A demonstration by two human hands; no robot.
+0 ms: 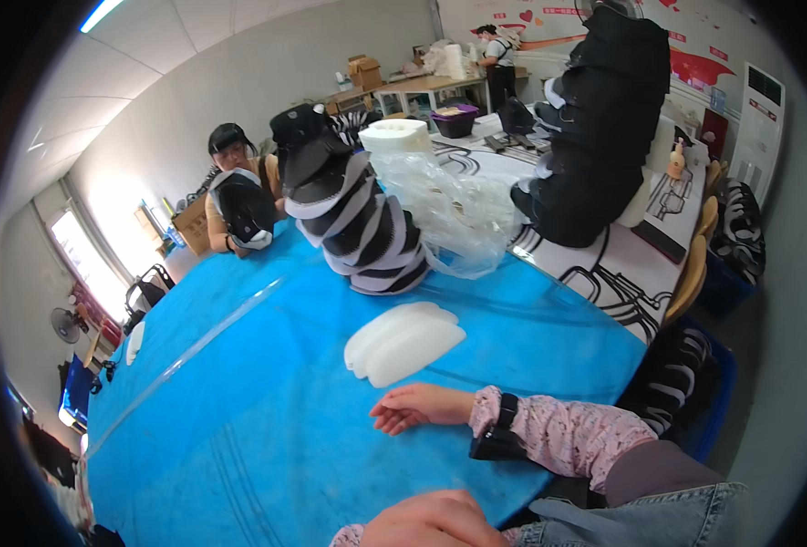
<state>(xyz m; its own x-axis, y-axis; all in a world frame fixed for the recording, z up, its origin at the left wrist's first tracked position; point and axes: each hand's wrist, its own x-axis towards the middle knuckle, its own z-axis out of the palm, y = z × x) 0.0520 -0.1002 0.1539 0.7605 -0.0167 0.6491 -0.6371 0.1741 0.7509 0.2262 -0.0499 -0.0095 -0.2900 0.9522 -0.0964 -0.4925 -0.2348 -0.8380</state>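
My right hand (413, 407) rests on its side on the blue table cover (230, 392), fingers loosely curled and nothing visible in them. Just beyond it lies a small fanned stack of white, curved, brim-shaped pieces (405, 343), apart from the hand. At the lower edge my left hand (435, 521) shows its back; its fingers are mostly hidden. A leaning stack of black and grey caps (358, 219) stands farther off. Beside it sit a clear plastic bag (467, 219) and a white stack of similar curved pieces (396, 137).
A tall stack of black caps (590, 137) stands on the patterned table (595, 264) at right. Across the blue table a co-worker (232, 150) holds a black cap (245, 208). Another person (497, 64) stands at the back. Blue bins of caps (682, 374) line the right side.
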